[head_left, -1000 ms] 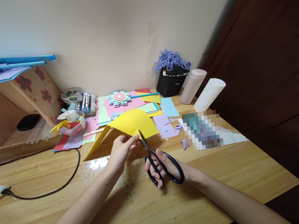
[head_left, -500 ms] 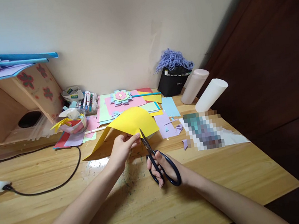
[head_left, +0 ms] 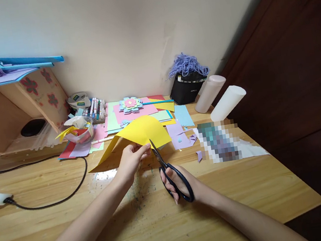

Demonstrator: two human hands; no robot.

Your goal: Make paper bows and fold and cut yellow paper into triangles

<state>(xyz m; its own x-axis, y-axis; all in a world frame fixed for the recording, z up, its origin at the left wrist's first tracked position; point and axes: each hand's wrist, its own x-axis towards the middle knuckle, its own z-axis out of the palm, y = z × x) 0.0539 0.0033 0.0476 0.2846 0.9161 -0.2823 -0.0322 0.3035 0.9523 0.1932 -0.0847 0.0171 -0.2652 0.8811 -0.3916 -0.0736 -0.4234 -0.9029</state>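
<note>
My left hand [head_left: 132, 161] pinches the near edge of a curved yellow paper sheet [head_left: 141, 132], lifting it above the wooden table [head_left: 151, 222]. My right hand [head_left: 182, 183] grips black-handled scissors [head_left: 171, 171], fingers through the loops. The blades sit nearly together at the sheet's near edge, just right of my left fingers.
Behind the sheet lies a stack of coloured papers [head_left: 144, 113] with a layered paper flower [head_left: 130, 104]. A bowl of scraps [head_left: 79, 133], markers [head_left: 95, 108], a black pouch with purple yarn [head_left: 187, 80], two white cylinders [head_left: 220, 97], a black cable [head_left: 52, 201] and a cardboard house [head_left: 11, 110] surround them.
The scissor handles have drawn together and the blades have come nearly shut on the yellow sheet's edge. My left hand has kept its hold.
</note>
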